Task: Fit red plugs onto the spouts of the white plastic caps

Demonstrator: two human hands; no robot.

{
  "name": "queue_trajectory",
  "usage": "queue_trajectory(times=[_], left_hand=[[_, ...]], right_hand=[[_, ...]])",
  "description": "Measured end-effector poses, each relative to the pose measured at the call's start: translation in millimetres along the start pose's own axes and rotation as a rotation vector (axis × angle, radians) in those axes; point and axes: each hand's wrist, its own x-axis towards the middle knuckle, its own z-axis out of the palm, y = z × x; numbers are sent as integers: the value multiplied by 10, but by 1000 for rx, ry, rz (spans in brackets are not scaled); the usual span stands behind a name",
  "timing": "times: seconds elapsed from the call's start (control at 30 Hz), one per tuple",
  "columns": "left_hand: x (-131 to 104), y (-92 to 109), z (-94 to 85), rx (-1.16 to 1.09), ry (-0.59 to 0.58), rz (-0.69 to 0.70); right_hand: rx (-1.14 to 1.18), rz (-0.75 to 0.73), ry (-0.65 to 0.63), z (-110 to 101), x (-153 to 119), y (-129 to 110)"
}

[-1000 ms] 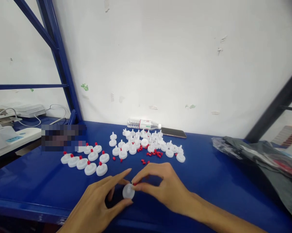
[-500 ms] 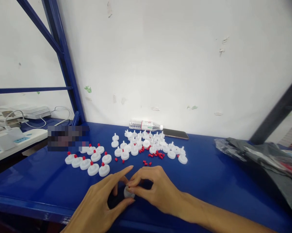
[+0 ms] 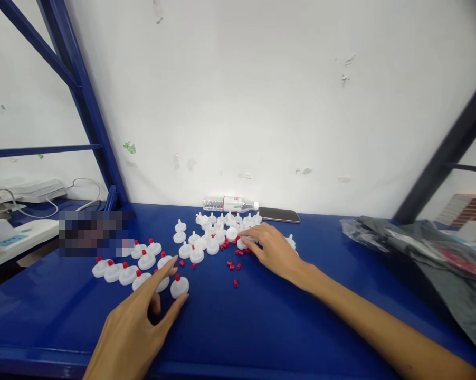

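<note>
My left hand (image 3: 137,311) is open at the lower left, its thumb and fingers apart. Just beyond its thumb tip stands a white round nozzle cap (image 3: 180,287) with a small red cap (image 3: 178,277) on its spout. My right hand (image 3: 275,250) reaches into a heap of white nozzle caps (image 3: 212,245) without red tips. Thumb and fingers are spread around one white nozzle cap (image 3: 241,244) at the heap's right side. Loose red caps (image 3: 230,266) lie in front, one red cap (image 3: 235,283) nearer to me.
Several red-tipped nozzle caps (image 3: 113,272) stand in rows at the left. Behind the heap lie a plastic bottle (image 3: 230,203) and a dark phone (image 3: 279,215). Grey bags (image 3: 416,264) lie at the right. A blue frame post (image 3: 89,105) rises at the left.
Both hands have parted. The left moved left, leaving a red-tipped nozzle cap standing by the others. The right went forward to the heap. One more red cap lies nearer. The view turned slightly right.
</note>
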Motion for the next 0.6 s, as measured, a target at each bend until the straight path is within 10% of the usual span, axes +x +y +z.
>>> queue_trajectory(times=[0.33, 0.6], left_hand=[[-137, 61, -45, -162, 157, 251], [-156, 110, 9, -177, 82, 539]], right_hand=[[101, -66, 126, -74, -88, -327], [497, -360, -83, 136, -395, -850]])
